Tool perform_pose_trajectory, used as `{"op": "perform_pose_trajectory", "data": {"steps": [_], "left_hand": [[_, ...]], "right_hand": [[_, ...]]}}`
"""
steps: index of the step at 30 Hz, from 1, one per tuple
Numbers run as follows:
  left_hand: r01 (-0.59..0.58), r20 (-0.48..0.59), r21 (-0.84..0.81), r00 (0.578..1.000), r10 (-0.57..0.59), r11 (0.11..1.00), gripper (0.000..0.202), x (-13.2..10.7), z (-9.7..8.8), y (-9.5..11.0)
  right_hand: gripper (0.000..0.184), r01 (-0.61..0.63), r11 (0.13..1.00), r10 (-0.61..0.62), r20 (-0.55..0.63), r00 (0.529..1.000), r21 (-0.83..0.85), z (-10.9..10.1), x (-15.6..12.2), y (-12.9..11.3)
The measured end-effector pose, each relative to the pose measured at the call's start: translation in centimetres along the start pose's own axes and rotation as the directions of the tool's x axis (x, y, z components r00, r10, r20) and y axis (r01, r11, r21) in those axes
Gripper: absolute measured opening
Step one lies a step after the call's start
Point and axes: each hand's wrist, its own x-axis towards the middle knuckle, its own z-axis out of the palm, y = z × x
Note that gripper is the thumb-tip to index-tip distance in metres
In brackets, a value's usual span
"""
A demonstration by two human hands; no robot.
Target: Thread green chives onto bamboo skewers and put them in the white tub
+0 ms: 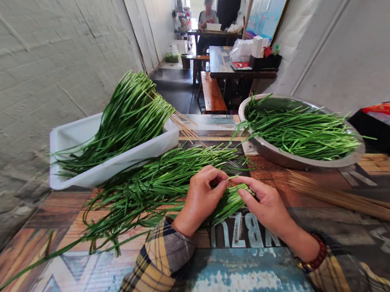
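My left hand (199, 198) is curled around a small bunch of green chives (230, 202) lying on the printed tabletop (233, 266). My right hand (265, 203) pinches the same bunch from the right, thumb on top. Behind the hands a loose pile of chives (149, 181) spreads across the table toward the left. A white plastic tray (70, 134) at the back left holds skewered chives (129, 116) with wooden stick ends poking out to the right.
A metal basin (284, 157) full of chives (297, 129) stands at the right. Bamboo skewers (351, 201) lie on the table at the right. A brick wall runs along the left. Further back are tables, a bench and a seated person (207, 16).
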Motion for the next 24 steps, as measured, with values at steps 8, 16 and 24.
{"op": "perform_pose_trajectory", "data": {"steps": [8, 16, 24], "left_hand": [[-0.012, 0.003, 0.008, 1.0, 0.012, 1.0, 0.012, -0.02, 0.04, -0.19], [-0.017, 0.012, 0.016, 1.0, 0.016, 1.0, 0.012, 0.0, -0.06, 0.08], [-0.022, 0.007, 0.005, 1.0, 0.022, 1.0, 0.012, 0.0, 0.04, 0.04]], "right_hand": [[0.026, 0.003, 1.0, -0.003, 0.008, 1.0, -0.016, -0.02, -0.05, 0.12], [0.025, 0.013, 1.0, -0.013, 0.006, 1.0, -0.003, -0.02, -0.06, 0.19], [0.025, 0.017, 1.0, -0.017, -0.001, 1.0, -0.01, 0.02, -0.05, 0.4]]}}
